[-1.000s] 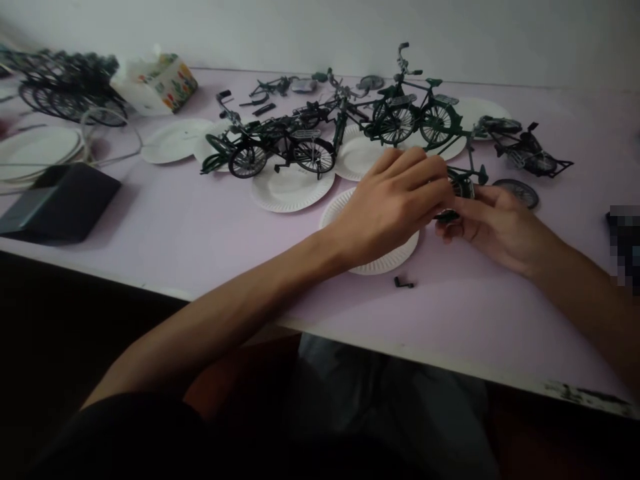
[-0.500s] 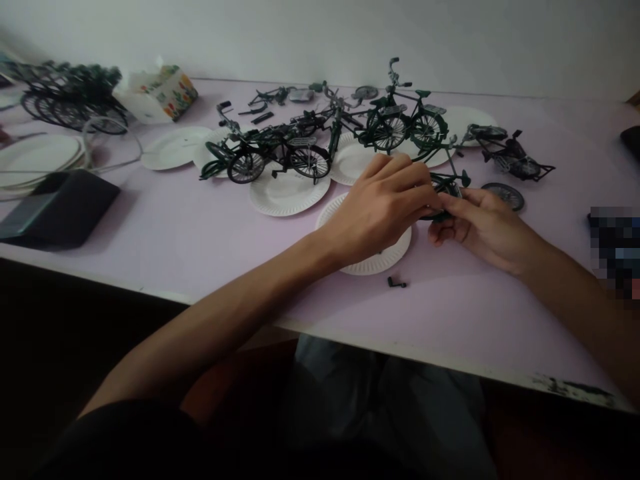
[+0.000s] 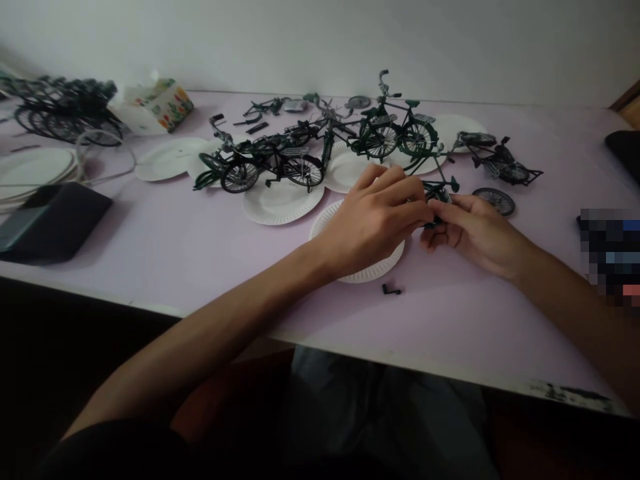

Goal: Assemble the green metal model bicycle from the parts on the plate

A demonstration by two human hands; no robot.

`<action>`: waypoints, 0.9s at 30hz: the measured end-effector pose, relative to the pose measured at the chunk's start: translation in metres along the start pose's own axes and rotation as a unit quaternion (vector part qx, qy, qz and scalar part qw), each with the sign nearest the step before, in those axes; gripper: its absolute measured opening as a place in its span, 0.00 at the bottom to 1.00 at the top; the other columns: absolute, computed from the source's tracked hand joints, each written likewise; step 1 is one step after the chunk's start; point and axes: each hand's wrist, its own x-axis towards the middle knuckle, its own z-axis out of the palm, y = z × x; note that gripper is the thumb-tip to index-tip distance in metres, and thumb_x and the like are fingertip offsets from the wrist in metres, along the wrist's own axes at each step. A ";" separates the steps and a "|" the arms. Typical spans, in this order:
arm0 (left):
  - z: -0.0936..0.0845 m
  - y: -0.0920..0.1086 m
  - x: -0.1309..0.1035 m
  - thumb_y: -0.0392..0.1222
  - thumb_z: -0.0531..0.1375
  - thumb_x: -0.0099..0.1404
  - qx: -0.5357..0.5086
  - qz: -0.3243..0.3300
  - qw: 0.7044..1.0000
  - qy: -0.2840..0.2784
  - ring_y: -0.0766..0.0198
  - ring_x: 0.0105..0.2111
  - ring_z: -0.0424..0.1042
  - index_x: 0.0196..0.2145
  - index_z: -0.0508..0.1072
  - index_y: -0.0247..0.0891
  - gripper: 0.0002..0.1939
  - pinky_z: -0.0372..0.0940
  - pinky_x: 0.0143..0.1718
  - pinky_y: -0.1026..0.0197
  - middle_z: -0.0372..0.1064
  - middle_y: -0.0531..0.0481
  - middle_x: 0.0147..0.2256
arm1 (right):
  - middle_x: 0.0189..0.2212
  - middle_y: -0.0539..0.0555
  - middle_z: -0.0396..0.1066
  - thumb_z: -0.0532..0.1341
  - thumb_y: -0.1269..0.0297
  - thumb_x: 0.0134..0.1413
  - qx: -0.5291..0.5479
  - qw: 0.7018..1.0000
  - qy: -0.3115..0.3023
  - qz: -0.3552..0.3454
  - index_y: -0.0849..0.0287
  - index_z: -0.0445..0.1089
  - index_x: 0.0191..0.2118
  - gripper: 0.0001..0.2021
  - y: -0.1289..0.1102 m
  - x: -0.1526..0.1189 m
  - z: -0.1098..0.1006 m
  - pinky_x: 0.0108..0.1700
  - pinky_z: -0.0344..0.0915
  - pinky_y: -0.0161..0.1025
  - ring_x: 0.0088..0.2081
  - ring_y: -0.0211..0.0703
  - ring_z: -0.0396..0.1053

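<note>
Both hands meet at a small dark green bicycle frame (image 3: 434, 172), right of the middle. My right hand (image 3: 465, 223) grips its lower part between thumb and fingers. My left hand (image 3: 383, 217) has its fingers closed at the same part from the left and hides much of it. Beneath my left hand lies a white paper plate (image 3: 373, 272). A small black crank-like piece (image 3: 391, 290) rests on the table in front of the plate. A loose wheel (image 3: 494, 201) lies just behind my right hand.
Model bicycles (image 3: 273, 163) and parts stand among paper plates (image 3: 170, 160) behind my hands. More bicycles (image 3: 65, 110), a tissue box (image 3: 173, 107), stacked plates (image 3: 35, 167) and a dark box (image 3: 55, 220) are at the left. The table's front edge (image 3: 400, 363) runs below my arms.
The view has shifted slightly, so the things on the table appear lower and further left. My left hand's fingers have moved slightly on the bicycle frame; my right hand keeps its grip.
</note>
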 end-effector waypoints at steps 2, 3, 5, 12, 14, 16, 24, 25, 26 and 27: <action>0.000 0.000 0.000 0.39 0.56 0.81 0.008 0.001 1.000 -0.004 0.58 0.44 0.71 0.41 0.77 0.43 0.11 0.62 0.48 0.51 0.77 0.50 0.42 | 0.28 0.52 0.77 0.80 0.47 0.46 -0.004 1.000 0.001 0.002 0.59 0.75 0.34 0.22 -0.001 0.000 0.000 0.34 0.77 0.39 0.29 0.42 0.78; 0.000 0.000 0.000 0.38 0.56 0.81 0.012 0.002 1.000 -0.004 0.58 0.44 0.71 0.41 0.77 0.43 0.11 0.62 0.48 0.51 0.77 0.50 0.42 | 0.28 0.52 0.77 0.80 0.47 0.46 -0.004 1.000 0.001 0.003 0.59 0.76 0.34 0.22 -0.001 0.000 0.001 0.34 0.77 0.39 0.29 0.42 0.78; 0.000 0.000 0.000 0.38 0.56 0.80 0.018 0.005 1.000 0.002 0.59 0.43 0.70 0.41 0.77 0.42 0.10 0.62 0.48 0.51 0.78 0.50 0.41 | 0.28 0.51 0.77 0.81 0.47 0.45 -0.001 1.000 0.002 0.003 0.58 0.76 0.33 0.22 -0.001 -0.001 0.001 0.33 0.77 0.38 0.29 0.42 0.78; 0.000 0.000 -0.001 0.36 0.56 0.80 0.017 0.004 1.000 -0.007 0.59 0.43 0.70 0.41 0.77 0.43 0.11 0.61 0.50 0.50 0.77 0.50 0.42 | 0.28 0.51 0.76 0.82 0.46 0.42 -0.004 1.000 0.007 0.004 0.59 0.76 0.33 0.24 -0.001 0.000 0.001 0.33 0.76 0.39 0.28 0.42 0.78; -0.001 0.000 -0.001 0.36 0.56 0.80 0.018 0.010 1.000 -0.007 0.59 0.43 0.70 0.40 0.77 0.43 0.11 0.61 0.50 0.50 0.77 0.50 0.42 | 0.27 0.51 0.76 0.82 0.46 0.42 -0.006 1.000 0.009 0.004 0.59 0.77 0.34 0.24 -0.001 0.000 0.001 0.33 0.76 0.39 0.28 0.42 0.77; -0.001 0.000 0.000 0.36 0.55 0.80 0.023 0.015 1.000 -0.003 0.59 0.42 0.70 0.40 0.77 0.42 0.12 0.61 0.50 0.51 0.77 0.50 0.41 | 0.27 0.51 0.76 0.82 0.46 0.41 -0.007 1.000 0.011 0.002 0.60 0.77 0.34 0.25 -0.001 0.000 0.002 0.33 0.77 0.39 0.28 0.41 0.77; -0.003 0.000 0.000 0.38 0.56 0.80 0.018 0.011 1.000 -0.006 0.59 0.43 0.71 0.40 0.77 0.42 0.12 0.62 0.49 0.50 0.78 0.50 0.41 | 0.29 0.51 0.76 0.81 0.49 0.45 -0.014 1.000 0.011 0.001 0.57 0.76 0.33 0.21 -0.001 0.000 0.000 0.34 0.77 0.40 0.28 0.41 0.77; -0.003 0.000 0.000 0.38 0.56 0.80 0.016 0.009 1.000 -0.008 0.59 0.43 0.71 0.40 0.78 0.42 0.12 0.61 0.49 0.50 0.77 0.50 0.41 | 0.29 0.51 0.76 0.81 0.51 0.46 -0.015 1.000 0.009 0.002 0.57 0.75 0.33 0.20 -0.001 0.000 0.000 0.35 0.78 0.40 0.29 0.41 0.77; -0.003 0.000 0.000 0.38 0.56 0.80 0.014 0.008 1.000 -0.009 0.59 0.43 0.71 0.40 0.78 0.42 0.12 0.61 0.49 0.50 0.77 0.50 0.41 | 0.29 0.51 0.76 0.80 0.52 0.48 -0.017 1.000 0.009 0.003 0.57 0.75 0.33 0.18 -0.001 0.000 0.000 0.35 0.78 0.40 0.29 0.41 0.77; -0.003 0.000 0.000 0.38 0.56 0.80 0.011 0.007 1.000 -0.011 0.59 0.43 0.71 0.40 0.78 0.42 0.12 0.61 0.49 0.50 0.77 0.50 0.41 | 0.29 0.51 0.76 0.79 0.52 0.50 -0.018 1.000 0.008 0.003 0.57 0.75 0.33 0.17 -0.001 0.000 0.000 0.35 0.78 0.40 0.29 0.41 0.77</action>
